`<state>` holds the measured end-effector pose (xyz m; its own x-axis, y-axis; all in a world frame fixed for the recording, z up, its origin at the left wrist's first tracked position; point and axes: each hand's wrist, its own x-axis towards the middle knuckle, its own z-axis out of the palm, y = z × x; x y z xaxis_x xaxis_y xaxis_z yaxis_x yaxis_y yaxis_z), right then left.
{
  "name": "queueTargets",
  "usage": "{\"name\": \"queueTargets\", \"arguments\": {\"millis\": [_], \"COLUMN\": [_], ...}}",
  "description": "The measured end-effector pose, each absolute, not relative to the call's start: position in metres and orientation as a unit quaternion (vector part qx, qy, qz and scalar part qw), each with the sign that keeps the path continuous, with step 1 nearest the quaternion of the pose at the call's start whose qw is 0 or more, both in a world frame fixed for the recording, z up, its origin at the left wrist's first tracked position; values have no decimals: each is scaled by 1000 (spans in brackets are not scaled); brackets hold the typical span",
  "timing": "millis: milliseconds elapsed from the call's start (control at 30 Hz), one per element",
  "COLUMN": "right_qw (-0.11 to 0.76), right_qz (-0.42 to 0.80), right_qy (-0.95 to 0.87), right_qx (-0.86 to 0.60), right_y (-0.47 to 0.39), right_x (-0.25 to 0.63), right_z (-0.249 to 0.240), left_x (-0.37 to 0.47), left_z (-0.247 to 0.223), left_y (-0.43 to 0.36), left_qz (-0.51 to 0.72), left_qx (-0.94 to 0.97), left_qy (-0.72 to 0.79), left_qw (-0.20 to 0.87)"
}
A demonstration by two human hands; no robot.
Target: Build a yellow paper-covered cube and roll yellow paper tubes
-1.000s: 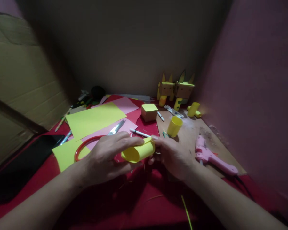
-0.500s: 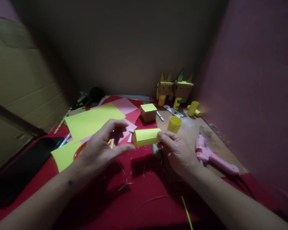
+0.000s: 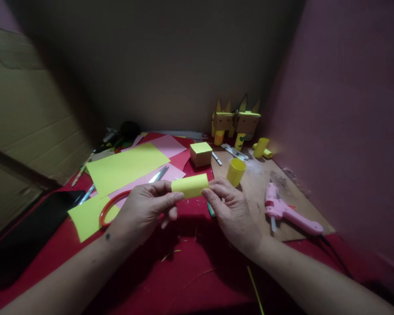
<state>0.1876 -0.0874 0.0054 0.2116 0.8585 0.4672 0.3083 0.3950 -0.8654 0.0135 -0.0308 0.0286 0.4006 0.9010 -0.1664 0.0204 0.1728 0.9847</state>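
Note:
A yellow paper tube (image 3: 189,186) is held level above the red table cover (image 3: 197,271). My left hand (image 3: 147,203) pinches its left end between thumb and fingers. At the right end, my right hand (image 3: 231,208) grips it the same way. Just behind stand a small cardboard box (image 3: 201,155) with a yellow top and an upright yellow tube (image 3: 236,172). Scissors with red handles (image 3: 105,210) lie partly hidden behind my left hand, blades on the paper.
Yellow sheets (image 3: 128,166) and pink sheets (image 3: 170,146) spread at the left, beside a black flat object (image 3: 36,236). A pink glue gun (image 3: 292,214) rests on a brown board (image 3: 305,227) at the right. Two cardboard figures (image 3: 247,122) with pointed ears stand behind, near white markers (image 3: 234,152).
My left hand has closed on the free left end of the yellow tube. The tube has shifted slightly left, and the scissor blades now show.

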Motion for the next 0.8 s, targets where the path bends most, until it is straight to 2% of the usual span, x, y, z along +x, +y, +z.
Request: {"name": "queueTargets", "arguments": {"millis": [200,267,367,800], "right_qw": [557,569,592,586], "right_qz": [489,546,554,545], "right_qy": [-464,-421,-404,-416], "right_qx": [-485,-448,-423,-433], "right_y": [-88,-85,-83,-81], "right_x": [188,188,189,190], "right_z": [11,9,5,3], "left_x": [14,14,14,14], "left_z": [22,20,17,19], "left_y": [-28,-29,-28,-29], "left_qz": [358,353,341,334], "left_qx": [569,577,583,583], "left_qy": [390,392,394,412], "left_qw": [630,624,624,616]}}
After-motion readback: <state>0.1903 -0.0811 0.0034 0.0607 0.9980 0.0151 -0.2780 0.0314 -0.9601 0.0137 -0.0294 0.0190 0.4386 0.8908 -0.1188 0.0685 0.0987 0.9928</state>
